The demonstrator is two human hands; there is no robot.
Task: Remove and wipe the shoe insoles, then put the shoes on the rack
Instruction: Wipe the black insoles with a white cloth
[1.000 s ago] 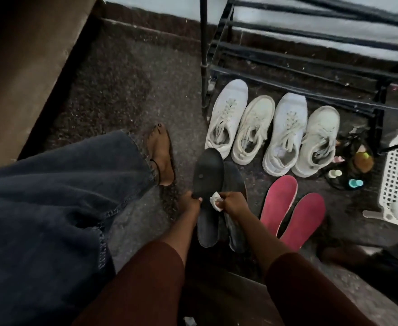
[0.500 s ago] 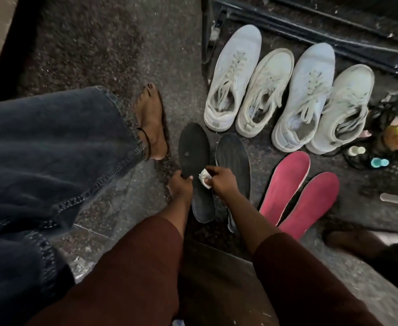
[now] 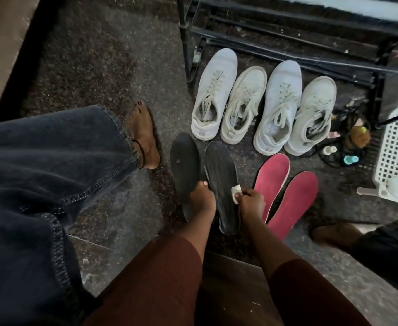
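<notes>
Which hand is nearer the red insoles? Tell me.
Right. The right hand, pinching a wipe, sits just beside the red insoles; the left hand rests on the black insoles, farther away.

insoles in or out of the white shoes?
Out. Two black insoles and two red insoles lie flat on the floor in front of the four white shoes.

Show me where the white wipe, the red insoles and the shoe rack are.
white wipe (image 3: pixel 236 191), head view, its bunched top
red insoles (image 3: pixel 273 175), head view, middle of the left one
shoe rack (image 3: pixel 287 61), head view, bottom rail
</notes>
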